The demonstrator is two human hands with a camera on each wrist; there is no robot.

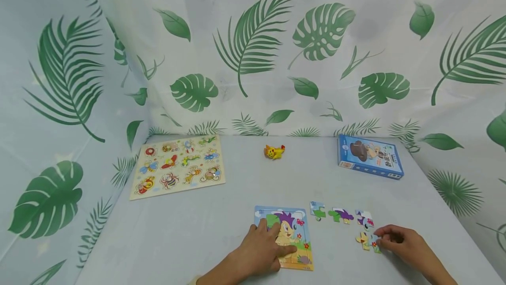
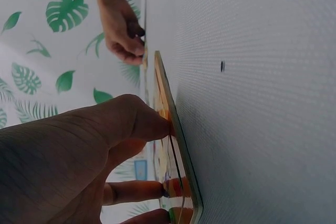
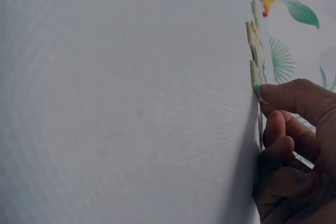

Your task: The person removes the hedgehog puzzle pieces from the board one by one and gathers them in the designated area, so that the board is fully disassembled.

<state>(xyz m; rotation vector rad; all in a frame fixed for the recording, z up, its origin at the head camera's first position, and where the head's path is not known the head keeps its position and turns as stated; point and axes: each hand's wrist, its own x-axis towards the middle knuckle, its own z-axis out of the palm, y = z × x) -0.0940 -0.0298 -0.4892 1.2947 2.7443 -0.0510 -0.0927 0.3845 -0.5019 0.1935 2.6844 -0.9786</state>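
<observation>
**Right grip [image 1: 404, 244], pinching a flower piece [image 1: 375, 248]**

Location: lower right among loose puzzle pieces [image 1: 343, 215] on the worktop [image 1: 197, 223]. Handling: presumably light, stiff, slick-faced; best held by its cut edges, tabs likely weakest. Left grip [image 1: 258, 248]: fingers spread, resting on the framed puzzle [image 1: 303, 237]. Beyond: yellow figurine [image 1: 274, 152], blue box [image 1: 371, 156], insect board [image 1: 180, 169].

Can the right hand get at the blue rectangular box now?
Probably yes: the right hand pinches a flat multicoloured jigsaw piece, but nothing tall stands between it and the blue rectangular box.
</observation>
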